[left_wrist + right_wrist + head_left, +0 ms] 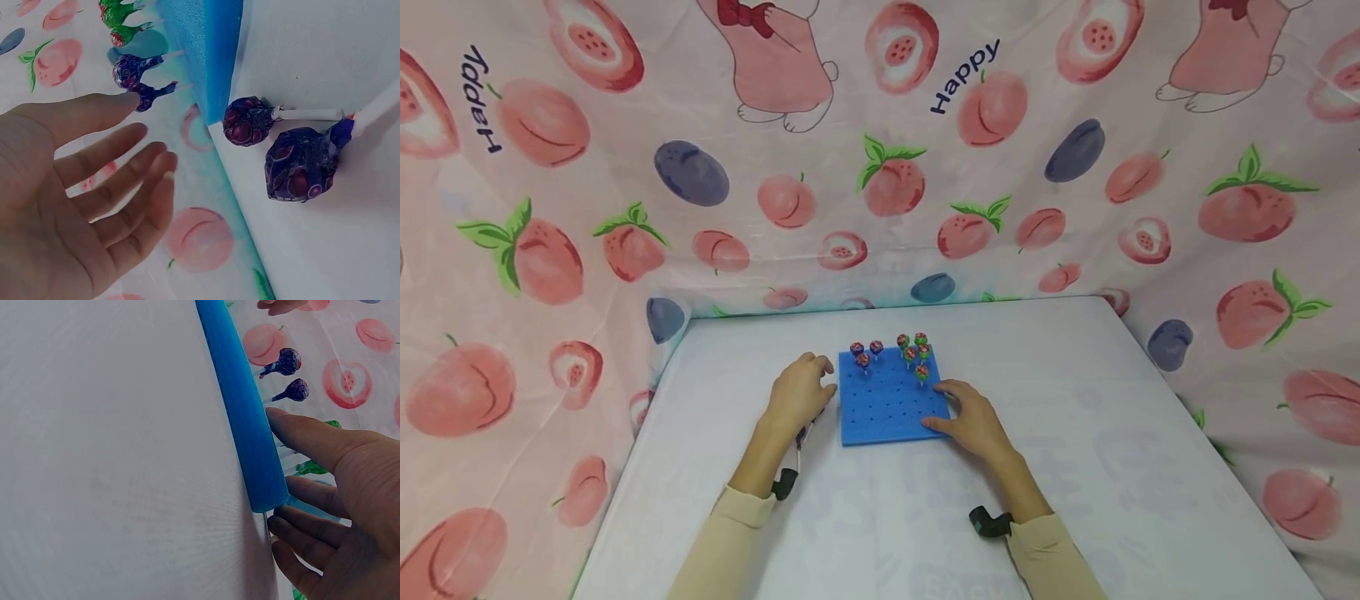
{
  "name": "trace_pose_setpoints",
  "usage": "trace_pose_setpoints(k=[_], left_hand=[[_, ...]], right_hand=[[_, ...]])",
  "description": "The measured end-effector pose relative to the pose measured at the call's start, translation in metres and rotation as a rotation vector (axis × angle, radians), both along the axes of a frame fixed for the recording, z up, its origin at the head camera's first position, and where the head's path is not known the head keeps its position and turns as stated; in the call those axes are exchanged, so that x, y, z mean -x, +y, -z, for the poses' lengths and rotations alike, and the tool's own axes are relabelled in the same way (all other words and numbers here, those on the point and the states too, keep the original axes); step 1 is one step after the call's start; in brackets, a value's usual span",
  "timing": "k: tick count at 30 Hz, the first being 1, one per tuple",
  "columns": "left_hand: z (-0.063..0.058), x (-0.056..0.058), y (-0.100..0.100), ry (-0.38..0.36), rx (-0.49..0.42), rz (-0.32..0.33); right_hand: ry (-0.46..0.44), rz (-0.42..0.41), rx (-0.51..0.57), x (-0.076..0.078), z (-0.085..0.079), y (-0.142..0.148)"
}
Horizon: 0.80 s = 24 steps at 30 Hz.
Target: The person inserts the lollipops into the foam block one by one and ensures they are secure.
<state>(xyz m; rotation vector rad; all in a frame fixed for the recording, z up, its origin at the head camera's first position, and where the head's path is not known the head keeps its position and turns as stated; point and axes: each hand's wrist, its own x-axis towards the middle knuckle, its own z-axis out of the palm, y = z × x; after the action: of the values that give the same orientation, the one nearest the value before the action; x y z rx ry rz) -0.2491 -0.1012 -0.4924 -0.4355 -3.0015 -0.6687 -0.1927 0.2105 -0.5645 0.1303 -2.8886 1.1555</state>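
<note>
A blue foam board [887, 400] with rows of small holes lies on the white table. Three purple-wrapped lollipops [862, 361] stand upright in its back left, and several green-and-red lollipops [922, 374] stand toward its back right. My left hand [799, 393] hovers left of the board, fingers loosely bent and nothing in them. Two more purple lollipops [302, 165] lie on the table beside that hand, mostly hidden under the wrist in the head view. My right hand [976, 421] rests at the board's right edge, thumb over the top and relaxed fingers along the side.
A white cloth with faint print covers the table [1075, 417]. Behind and at both sides hangs a peach-patterned curtain [820, 167]. Dark wrist cameras [990, 522] sit at both sleeve cuffs.
</note>
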Motion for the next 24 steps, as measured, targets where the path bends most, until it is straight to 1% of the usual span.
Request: trace_pose_setpoints(k=[4,9,17,24], left_hand=[[0.004,-0.001,-0.001,-0.067,0.044,-0.026],[0.012,0.0,-0.004,-0.124,0.071,-0.028],[0.022,0.001,-0.006,-0.154,0.071,-0.022],[0.028,0.0,-0.008,-0.136,0.066,-0.003]], right_hand=[[0.008,-0.004,0.008,-0.001,0.001,0.0],[0.008,-0.007,0.011,0.0,0.001,0.0],[0.0,-0.011,0.01,0.0,0.002,0.001],[0.0,-0.007,0.013,0.001,0.002,0.002]])
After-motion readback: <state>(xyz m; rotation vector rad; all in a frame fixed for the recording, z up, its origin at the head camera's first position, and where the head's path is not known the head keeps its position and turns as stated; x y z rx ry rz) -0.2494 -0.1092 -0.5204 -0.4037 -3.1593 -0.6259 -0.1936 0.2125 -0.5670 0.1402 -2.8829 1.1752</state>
